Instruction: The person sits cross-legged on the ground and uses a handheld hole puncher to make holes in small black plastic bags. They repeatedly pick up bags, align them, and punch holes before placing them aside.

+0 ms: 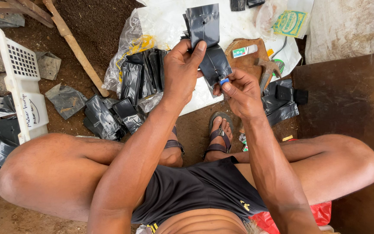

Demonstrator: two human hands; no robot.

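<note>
Left hand (182, 69) of mine is clenched on a stack of black plastic bags (206, 39), thumb and fingers pinching them so they stand up above the white sheet (234, 26) spread on the ground. My right hand (241, 93) pinches a small blue-and-white tool (224, 80) against the lower edge of the same bags; I cannot tell what kind of tool it is, since my fingertips cover most of it.

Around the hands I see more black bags heaped in a clear plastic sack (141, 76), another loose pile (107, 117) on the dirt floor beside my left knee, and a third pile (282, 99) just right of my right hand. A wooden block (249, 58) with a hammer (268, 69) lies behind the right hand, partly hidden by it. A white plastic crate (22, 78) stands at the far left, cut off by the frame edge. A wooden stick (76, 47) slants across the soil. My sandalled foot (219, 134) shows between my forearms.
</note>
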